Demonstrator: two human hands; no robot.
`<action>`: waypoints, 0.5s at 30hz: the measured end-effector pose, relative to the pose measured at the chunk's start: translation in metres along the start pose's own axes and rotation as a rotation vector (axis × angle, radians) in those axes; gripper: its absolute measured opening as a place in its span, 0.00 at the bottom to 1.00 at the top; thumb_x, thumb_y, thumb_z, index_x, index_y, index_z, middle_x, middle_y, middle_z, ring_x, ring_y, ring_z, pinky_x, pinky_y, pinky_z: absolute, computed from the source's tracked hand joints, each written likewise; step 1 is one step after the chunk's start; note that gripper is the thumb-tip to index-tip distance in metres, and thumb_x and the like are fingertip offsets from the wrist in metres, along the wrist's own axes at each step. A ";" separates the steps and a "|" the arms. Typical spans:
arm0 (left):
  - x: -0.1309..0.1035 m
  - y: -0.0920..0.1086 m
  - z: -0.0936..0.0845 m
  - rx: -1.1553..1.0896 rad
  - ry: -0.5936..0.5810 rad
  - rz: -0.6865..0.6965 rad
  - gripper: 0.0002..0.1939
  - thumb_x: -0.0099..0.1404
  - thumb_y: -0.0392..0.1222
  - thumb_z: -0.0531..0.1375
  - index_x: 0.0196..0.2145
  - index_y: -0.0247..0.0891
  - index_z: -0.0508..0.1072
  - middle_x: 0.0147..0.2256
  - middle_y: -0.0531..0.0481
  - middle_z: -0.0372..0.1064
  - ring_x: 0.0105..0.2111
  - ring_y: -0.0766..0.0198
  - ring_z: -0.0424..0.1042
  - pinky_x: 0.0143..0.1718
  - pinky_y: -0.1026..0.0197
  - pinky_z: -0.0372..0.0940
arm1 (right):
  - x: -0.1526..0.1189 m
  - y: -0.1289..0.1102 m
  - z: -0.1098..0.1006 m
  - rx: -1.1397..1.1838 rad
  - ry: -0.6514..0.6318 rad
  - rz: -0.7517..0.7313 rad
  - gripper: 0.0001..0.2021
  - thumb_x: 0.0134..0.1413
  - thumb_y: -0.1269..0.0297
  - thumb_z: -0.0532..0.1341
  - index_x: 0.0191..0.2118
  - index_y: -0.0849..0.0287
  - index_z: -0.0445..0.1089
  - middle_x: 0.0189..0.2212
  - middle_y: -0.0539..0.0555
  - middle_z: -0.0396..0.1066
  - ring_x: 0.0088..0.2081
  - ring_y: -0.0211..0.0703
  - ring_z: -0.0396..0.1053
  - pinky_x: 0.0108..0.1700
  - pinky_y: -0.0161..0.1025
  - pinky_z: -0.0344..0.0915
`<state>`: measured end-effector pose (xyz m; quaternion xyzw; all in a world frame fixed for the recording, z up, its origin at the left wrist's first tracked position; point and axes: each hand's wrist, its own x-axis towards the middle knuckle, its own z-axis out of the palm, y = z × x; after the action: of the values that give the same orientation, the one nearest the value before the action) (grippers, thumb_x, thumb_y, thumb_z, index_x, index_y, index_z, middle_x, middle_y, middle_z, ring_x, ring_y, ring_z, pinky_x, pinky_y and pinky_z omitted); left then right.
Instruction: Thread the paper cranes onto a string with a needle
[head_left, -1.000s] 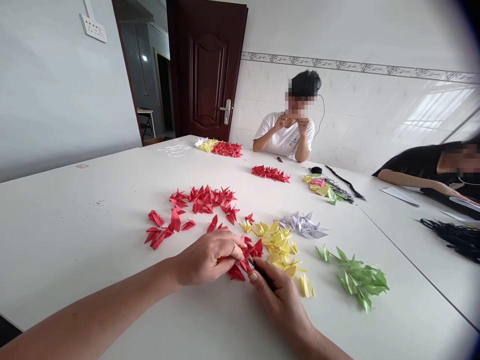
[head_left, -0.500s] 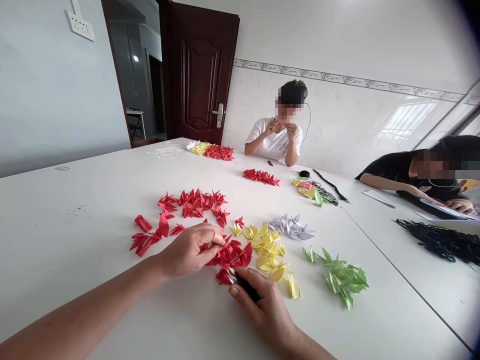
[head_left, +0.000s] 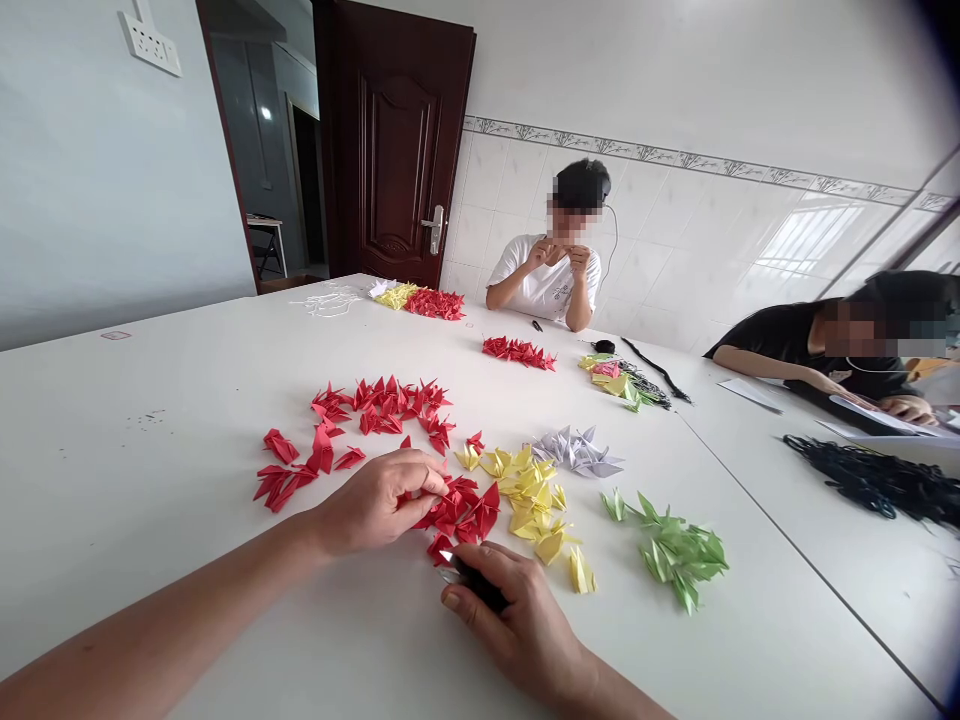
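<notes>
1. Two hands busy here: the right hand [head_left: 517,618] has its fingers wrapped snugly round a black-handled tool [head_left: 481,582], metal tips poking out right by the red paper cranes [head_left: 459,510].
2. Left hand [head_left: 386,498] has thumb and fingers bunched at that same pile; can't tell if it's pinching one.
3. I'd guess a careless squeeze that close could nick a folded wing, or leaning down crumples a few.
4. Yellow paper cranes [head_left: 534,500] lie just beside on the white table [head_left: 360,640], so a sloppy right-hand reach might scatter them.

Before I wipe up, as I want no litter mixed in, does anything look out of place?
Dark specks on the left of the table. They look like stray bits, though too small to identify, scattered apart from the red paper pieces.
</notes>
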<state>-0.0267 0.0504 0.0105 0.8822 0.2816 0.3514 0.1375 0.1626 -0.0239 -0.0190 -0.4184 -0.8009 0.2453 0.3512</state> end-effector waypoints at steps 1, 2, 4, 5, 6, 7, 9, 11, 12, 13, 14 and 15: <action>0.000 0.000 0.000 0.002 0.001 0.002 0.08 0.60 0.31 0.54 0.31 0.36 0.73 0.34 0.48 0.72 0.36 0.65 0.71 0.37 0.65 0.67 | 0.000 -0.001 0.000 -0.001 -0.005 0.003 0.09 0.55 0.63 0.56 0.37 0.62 0.70 0.22 0.50 0.63 0.24 0.37 0.57 0.26 0.33 0.57; 0.000 0.001 0.000 0.004 0.002 0.006 0.08 0.60 0.31 0.54 0.31 0.36 0.73 0.34 0.48 0.73 0.37 0.65 0.71 0.37 0.65 0.67 | 0.000 -0.001 -0.001 -0.002 -0.010 0.009 0.09 0.55 0.63 0.56 0.38 0.61 0.70 0.22 0.50 0.63 0.24 0.37 0.57 0.26 0.33 0.57; 0.000 0.002 -0.001 0.005 0.004 0.006 0.08 0.60 0.31 0.54 0.31 0.36 0.73 0.34 0.48 0.73 0.36 0.65 0.71 0.37 0.65 0.67 | 0.000 -0.002 -0.002 0.001 -0.020 0.024 0.09 0.55 0.63 0.56 0.38 0.61 0.70 0.23 0.50 0.64 0.25 0.37 0.58 0.27 0.33 0.57; 0.000 0.002 -0.001 0.007 0.004 0.003 0.08 0.60 0.31 0.54 0.31 0.37 0.73 0.34 0.48 0.73 0.36 0.65 0.72 0.37 0.65 0.67 | 0.000 -0.003 -0.002 0.004 -0.023 0.029 0.10 0.55 0.63 0.56 0.39 0.61 0.70 0.24 0.51 0.65 0.25 0.37 0.59 0.27 0.33 0.57; 0.000 0.003 -0.002 0.009 0.006 -0.002 0.08 0.60 0.31 0.54 0.31 0.37 0.73 0.35 0.47 0.73 0.36 0.65 0.72 0.37 0.65 0.67 | -0.001 -0.003 -0.002 0.008 -0.026 0.031 0.10 0.55 0.63 0.56 0.39 0.61 0.70 0.25 0.51 0.66 0.25 0.38 0.60 0.27 0.33 0.58; 0.000 0.003 -0.002 0.011 0.006 -0.004 0.08 0.60 0.31 0.54 0.32 0.37 0.73 0.35 0.47 0.73 0.36 0.65 0.72 0.37 0.65 0.67 | -0.001 -0.003 -0.002 0.012 -0.027 0.029 0.10 0.55 0.62 0.56 0.40 0.60 0.70 0.25 0.51 0.66 0.25 0.38 0.60 0.27 0.32 0.58; 0.000 0.003 -0.002 0.011 0.002 -0.007 0.08 0.60 0.31 0.55 0.32 0.37 0.74 0.35 0.47 0.73 0.38 0.64 0.72 0.38 0.65 0.67 | -0.001 -0.003 -0.002 0.011 -0.033 0.020 0.10 0.54 0.62 0.56 0.40 0.60 0.70 0.25 0.51 0.67 0.25 0.38 0.61 0.27 0.32 0.58; -0.001 0.002 -0.002 0.000 -0.003 -0.005 0.08 0.60 0.31 0.55 0.32 0.37 0.73 0.36 0.47 0.73 0.39 0.64 0.71 0.39 0.65 0.67 | -0.001 -0.002 0.000 0.008 -0.046 0.015 0.10 0.54 0.63 0.57 0.39 0.60 0.70 0.25 0.51 0.66 0.25 0.37 0.60 0.27 0.32 0.58; -0.001 0.002 -0.001 -0.008 -0.007 -0.003 0.08 0.60 0.31 0.55 0.32 0.37 0.73 0.36 0.47 0.73 0.39 0.65 0.71 0.39 0.65 0.67 | -0.001 -0.001 0.000 0.004 -0.054 0.015 0.09 0.54 0.63 0.57 0.38 0.60 0.70 0.25 0.51 0.66 0.24 0.37 0.60 0.26 0.31 0.58; -0.001 0.001 -0.001 -0.015 -0.008 0.000 0.08 0.60 0.31 0.54 0.32 0.37 0.73 0.36 0.47 0.72 0.39 0.65 0.71 0.39 0.65 0.66 | -0.001 0.000 0.001 0.001 -0.060 0.015 0.09 0.53 0.63 0.57 0.37 0.60 0.70 0.25 0.51 0.66 0.24 0.37 0.60 0.26 0.31 0.58; -0.001 0.001 -0.001 -0.020 -0.008 0.002 0.08 0.60 0.31 0.54 0.32 0.37 0.73 0.37 0.47 0.72 0.39 0.65 0.71 0.40 0.65 0.66 | -0.001 0.000 0.002 -0.001 -0.065 0.018 0.09 0.53 0.63 0.57 0.37 0.60 0.71 0.24 0.51 0.66 0.24 0.37 0.60 0.25 0.31 0.58; -0.001 0.002 -0.001 -0.023 -0.007 0.003 0.07 0.60 0.31 0.55 0.32 0.37 0.73 0.37 0.47 0.72 0.40 0.65 0.71 0.40 0.66 0.66 | -0.001 0.001 0.002 -0.001 -0.070 0.020 0.09 0.53 0.63 0.57 0.37 0.60 0.71 0.24 0.51 0.66 0.24 0.37 0.60 0.25 0.31 0.58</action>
<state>-0.0275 0.0484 0.0110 0.8823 0.2758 0.3517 0.1479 0.1618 -0.0239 -0.0216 -0.4178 -0.8085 0.2629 0.3203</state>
